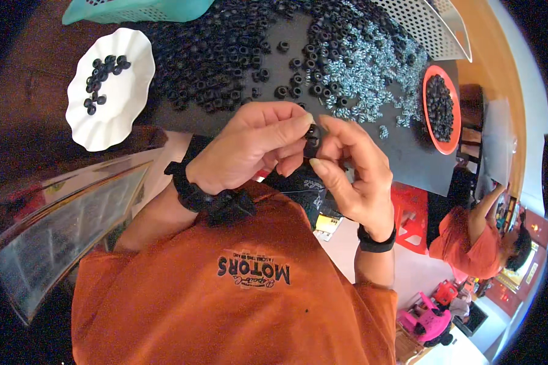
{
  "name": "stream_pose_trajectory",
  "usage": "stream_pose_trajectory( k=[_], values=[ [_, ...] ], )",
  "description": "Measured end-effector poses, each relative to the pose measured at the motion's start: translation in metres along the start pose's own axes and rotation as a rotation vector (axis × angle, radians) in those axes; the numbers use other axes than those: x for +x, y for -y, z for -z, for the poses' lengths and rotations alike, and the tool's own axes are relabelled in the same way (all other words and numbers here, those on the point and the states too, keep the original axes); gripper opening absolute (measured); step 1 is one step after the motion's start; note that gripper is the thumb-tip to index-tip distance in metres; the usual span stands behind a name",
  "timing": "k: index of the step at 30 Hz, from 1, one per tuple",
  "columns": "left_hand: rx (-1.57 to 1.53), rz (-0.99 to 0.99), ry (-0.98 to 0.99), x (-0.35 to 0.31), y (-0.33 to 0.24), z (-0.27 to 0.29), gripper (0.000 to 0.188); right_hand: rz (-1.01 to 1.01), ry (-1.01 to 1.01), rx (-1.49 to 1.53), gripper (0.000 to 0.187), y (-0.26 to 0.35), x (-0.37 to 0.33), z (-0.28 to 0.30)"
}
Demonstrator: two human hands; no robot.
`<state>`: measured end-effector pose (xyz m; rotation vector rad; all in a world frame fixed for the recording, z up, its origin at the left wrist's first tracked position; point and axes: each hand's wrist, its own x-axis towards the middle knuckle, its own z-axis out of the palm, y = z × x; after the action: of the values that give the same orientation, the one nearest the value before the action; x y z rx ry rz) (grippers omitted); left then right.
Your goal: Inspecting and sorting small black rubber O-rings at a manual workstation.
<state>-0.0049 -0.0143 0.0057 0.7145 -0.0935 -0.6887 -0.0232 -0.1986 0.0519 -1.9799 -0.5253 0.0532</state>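
Between my two hands, just past the near edge of the dark table, is a small black plastic cord lock [312,136] with round holes in it. My left hand [256,143] pinches it with thumb and fingertips. From the other side, my right hand [360,167] closes on it, index finger at the top and thumb at the lower end. Beyond my hands lie many loose black cord-lock bodies [225,67] and a heap of small metal springs [368,67]. A red-orange bowl [455,115] at the right holds small black pieces.
On the left stands a white scalloped plate [117,125] with several black cord locks [97,82]. A teal basket [134,11] and a white perforated basket [429,30] sit at the far edge. Another person [469,240] in orange is at the right, near a red plastic stool [411,213].
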Motion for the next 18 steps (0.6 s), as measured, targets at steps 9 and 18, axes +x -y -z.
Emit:
stream_pose_trajectory(
  k=[9, 18],
  values=[
    [0.115, 0.048, -0.079, 0.008, 0.004, -0.012, 0.022, 0.102, -0.032, -0.201, 0.038, 0.003, 0.003, 0.012],
    [0.244, 0.086, -0.115, 0.007, -0.001, -0.022, 0.025, 0.094, -0.187, -0.380, 0.025, 0.011, -0.005, 0.042]
  ],
)
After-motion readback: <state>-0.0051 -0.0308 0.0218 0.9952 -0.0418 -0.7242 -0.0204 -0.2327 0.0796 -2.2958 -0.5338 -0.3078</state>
